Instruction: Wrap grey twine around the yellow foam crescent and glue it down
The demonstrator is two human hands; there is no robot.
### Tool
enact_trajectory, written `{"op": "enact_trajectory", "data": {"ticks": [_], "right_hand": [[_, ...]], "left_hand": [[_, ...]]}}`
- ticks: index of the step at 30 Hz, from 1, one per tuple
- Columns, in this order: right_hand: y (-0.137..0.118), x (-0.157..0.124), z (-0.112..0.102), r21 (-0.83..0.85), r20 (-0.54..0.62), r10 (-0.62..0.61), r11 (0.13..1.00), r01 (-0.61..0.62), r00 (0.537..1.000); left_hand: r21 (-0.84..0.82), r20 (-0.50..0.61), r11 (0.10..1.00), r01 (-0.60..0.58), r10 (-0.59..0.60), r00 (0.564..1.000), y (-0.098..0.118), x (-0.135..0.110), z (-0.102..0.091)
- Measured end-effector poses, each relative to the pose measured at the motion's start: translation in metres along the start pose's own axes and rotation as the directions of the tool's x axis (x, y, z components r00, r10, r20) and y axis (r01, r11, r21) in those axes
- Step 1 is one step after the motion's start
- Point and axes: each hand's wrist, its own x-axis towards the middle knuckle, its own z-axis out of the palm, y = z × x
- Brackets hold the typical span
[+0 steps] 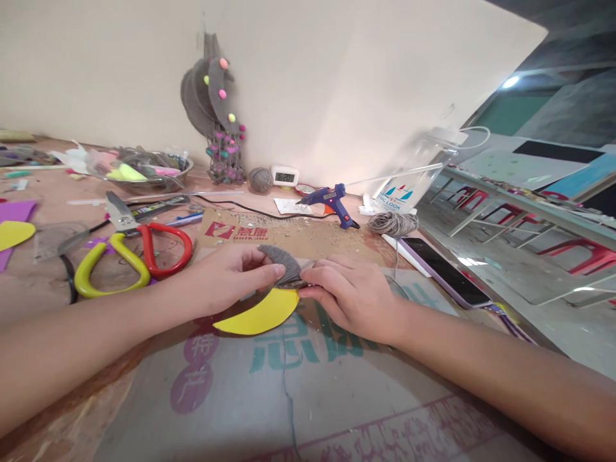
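Note:
Between my hands is a curved piece wrapped in grey yarn (283, 262). My left hand (243, 273) pinches its left side, with the thumb lying on the wrapped face. My right hand (349, 292) is closed at its right end, fingertips pressed together there. Just below lies a yellow crescent cut-out (262, 313), flat on the printed sheet; the wrapped piece hangs over its upper edge. A strand of grey yarn runs down behind my right hand from a loose yarn skein (393, 223).
Left of my hands lie scissors (132, 253) with red and yellow handles. A blue glue gun (334, 202) stands behind, its cord trailing left. A phone (447, 269) rests at the right table edge. Farther back are a filled metal bowl (163, 179) and a hanging moon ornament (212, 102).

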Motion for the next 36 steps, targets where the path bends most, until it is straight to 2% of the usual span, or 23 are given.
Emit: {"op": "enact_trajectory", "data": {"ticks": [3, 7, 15, 22, 24, 26, 29, 32, 34, 36], "right_hand": [[0.0, 0.0, 0.0, 0.025, -0.01, 0.033, 0.999, -0.033, 0.999], [0.0, -0.001, -0.001, 0.046, -0.077, 0.108, 0.993, -0.105, 0.991], [-0.002, 0.0, -0.002, 0.028, -0.013, 0.092, 0.995, -0.091, 0.996], [-0.002, 0.0, -0.002, 0.001, -0.005, 0.064, 0.998, -0.064, 0.998], [-0.001, -0.001, -0.002, 0.037, -0.017, 0.068, 0.997, -0.068, 0.998], [-0.001, -0.002, -0.003, 0.139, -0.051, 0.132, 0.982, -0.124, 0.99], [-0.001, -0.002, -0.004, 0.347, -0.071, 0.324, 0.895, -0.281, 0.943], [-0.001, 0.001, -0.002, 0.497, 0.114, 0.472, 0.735, -0.462, 0.874], [-0.001, 0.004, 0.0, 0.566, 0.259, 0.508, 0.609, -0.555, 0.822], [-0.001, 0.008, 0.002, 0.621, 0.334, 0.514, 0.51, -0.595, 0.79]], "left_hand": [[0.001, -0.01, 1.0, -0.013, 0.013, 1.0, 0.001, -0.001, 0.0], [0.011, -0.016, 1.0, -0.016, 0.016, 1.0, 0.002, -0.001, 0.0], [0.041, -0.029, 0.998, -0.054, 0.055, 0.998, -0.004, 0.001, -0.001], [0.024, -0.041, 0.999, -0.031, 0.032, 0.999, 0.001, -0.001, 0.0], [0.004, -0.039, 1.0, -0.023, 0.023, 0.999, 0.002, -0.002, 0.0], [-0.015, -0.037, 1.0, -0.015, 0.015, 0.999, 0.002, -0.001, 0.0], [-0.041, -0.036, 0.999, -0.02, 0.018, 0.999, 0.0, 0.0, 0.0], [-0.071, -0.054, 0.997, -0.027, 0.023, 0.998, -0.002, 0.001, 0.0], [-0.077, -0.069, 0.997, -0.02, 0.014, 0.998, -0.003, 0.001, 0.0], [-0.066, -0.066, 0.997, -0.026, 0.022, 0.998, -0.004, 0.001, 0.0]]}}
